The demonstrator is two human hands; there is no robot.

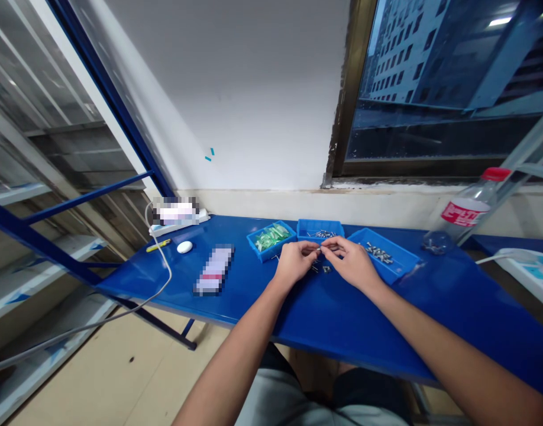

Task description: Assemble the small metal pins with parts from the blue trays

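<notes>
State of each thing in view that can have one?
Left hand: fingers drawn together; grip unclear.
Right hand: same; fingertips near the left's.
Left bin: open, green pieces inside.
Middle bin: open, slim metal parts inside.
Right bin: open, metal parts inside.
Bottle: capped.
Window: cannot tell.

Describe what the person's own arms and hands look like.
The left forearm and right forearm are bare, with no sleeves in view. The left hand and right hand wear no gloves; no watch or bracelet shows. Whether rings are worn is unclear.
</notes>
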